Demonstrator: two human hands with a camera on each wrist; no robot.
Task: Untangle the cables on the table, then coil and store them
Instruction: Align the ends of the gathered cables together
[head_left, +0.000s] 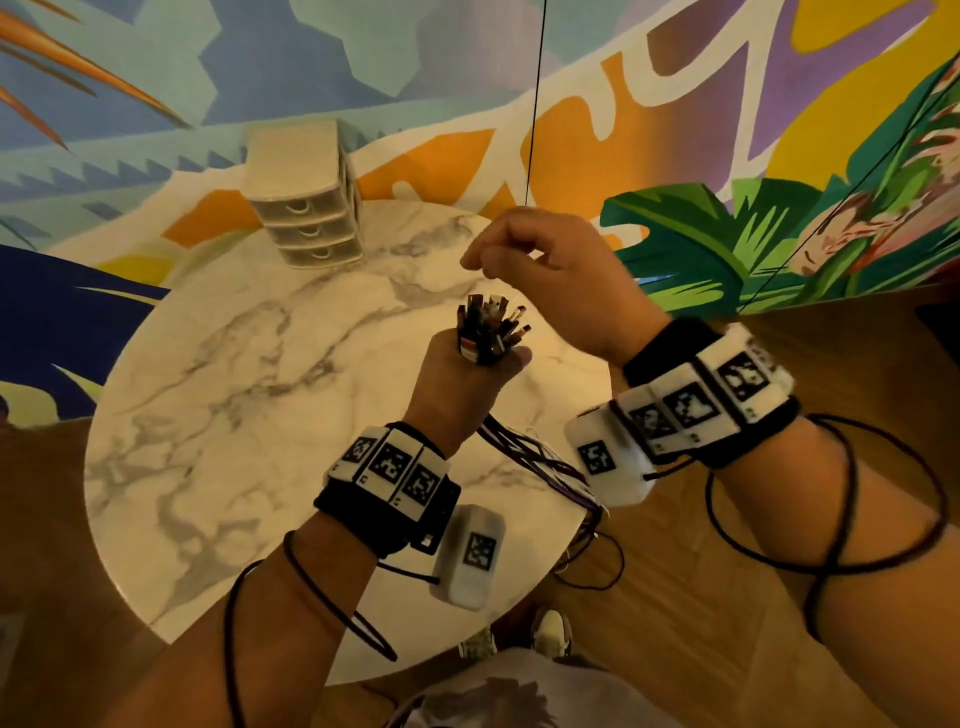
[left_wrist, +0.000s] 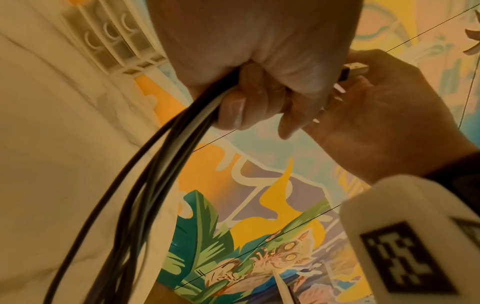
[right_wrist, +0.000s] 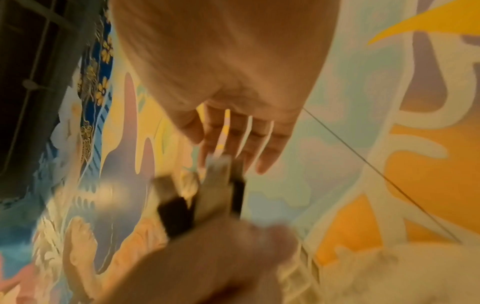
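My left hand (head_left: 462, 374) holds a bundle of cables (head_left: 535, 457) upright in its fist over the marble table (head_left: 234, 389). Several USB plugs (head_left: 491, 327) stick out of the top of the fist. The black and white cable strands (left_wrist: 155, 164) trail down from the left hand (left_wrist: 259, 82) and over the table's near edge. My right hand (head_left: 545, 260) hovers just above the plugs, its fingers (right_wrist: 246, 139) nearly straight and spread, holding nothing. In the right wrist view the plugs (right_wrist: 215, 191) are blurred just below the fingertips.
A white three-drawer unit (head_left: 306, 208) stands at the table's far edge with its drawers closed. A painted wall rises behind the table. A thin black cord (head_left: 535, 104) hangs straight down beyond my right hand. Below the table lies a wooden floor (head_left: 727, 597).
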